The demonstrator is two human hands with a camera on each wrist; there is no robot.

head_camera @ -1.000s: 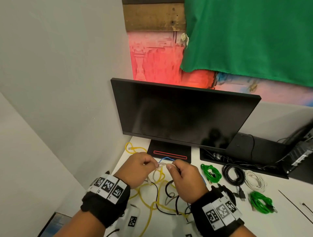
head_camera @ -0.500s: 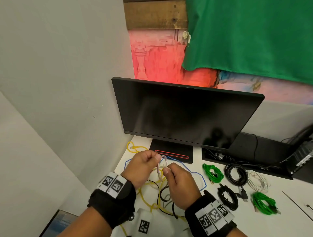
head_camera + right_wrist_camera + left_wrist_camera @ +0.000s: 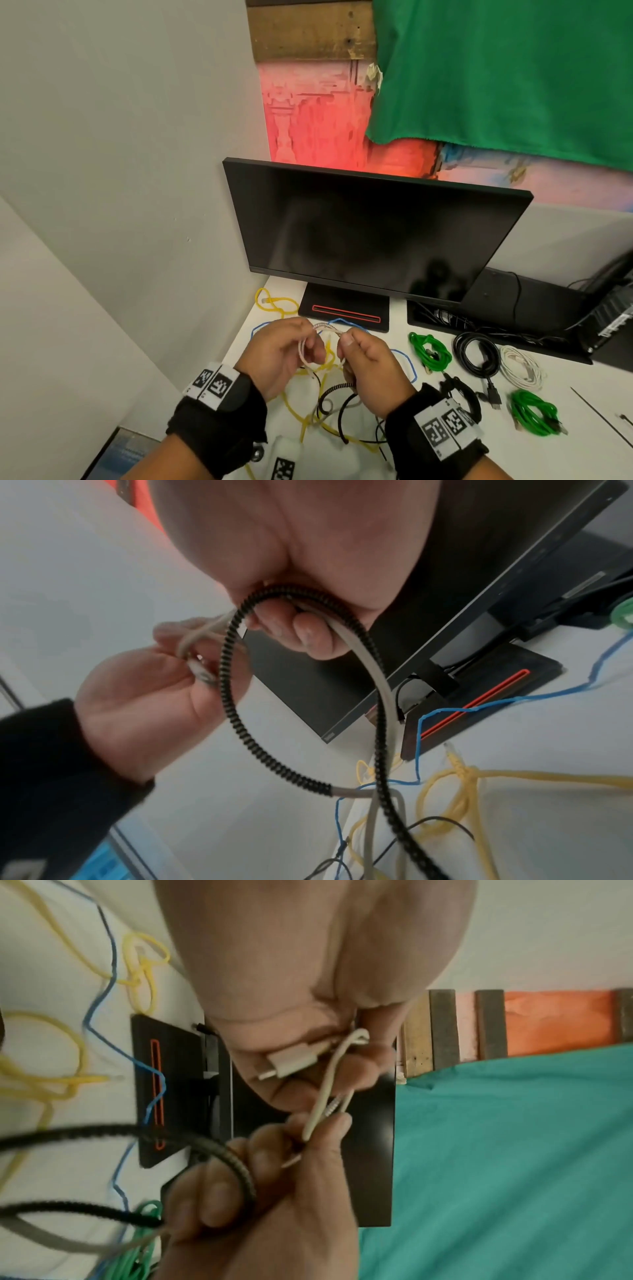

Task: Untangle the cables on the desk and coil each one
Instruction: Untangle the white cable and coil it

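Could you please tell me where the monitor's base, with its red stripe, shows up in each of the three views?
Head: the base sits at centre, under the monitor, just beyond both hands.
Left wrist: the base stands left of centre, turned on its side, stripe running vertically.
Right wrist: the base is at right of centre, stripe slanting.
Shared landmark: the blue cable crossing beside the base.

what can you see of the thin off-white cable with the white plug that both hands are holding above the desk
The thin off-white cable looks like smooth rubbery cord, with a short coiled-spring strain relief near one end. It ends in a flat white plug with a metal tip, tucked in the left hand. That hand grips a small loop of it, while the right hand pinches the span between the two hands. It is held above the white desk, over the tangled yellow, blue and black cables.
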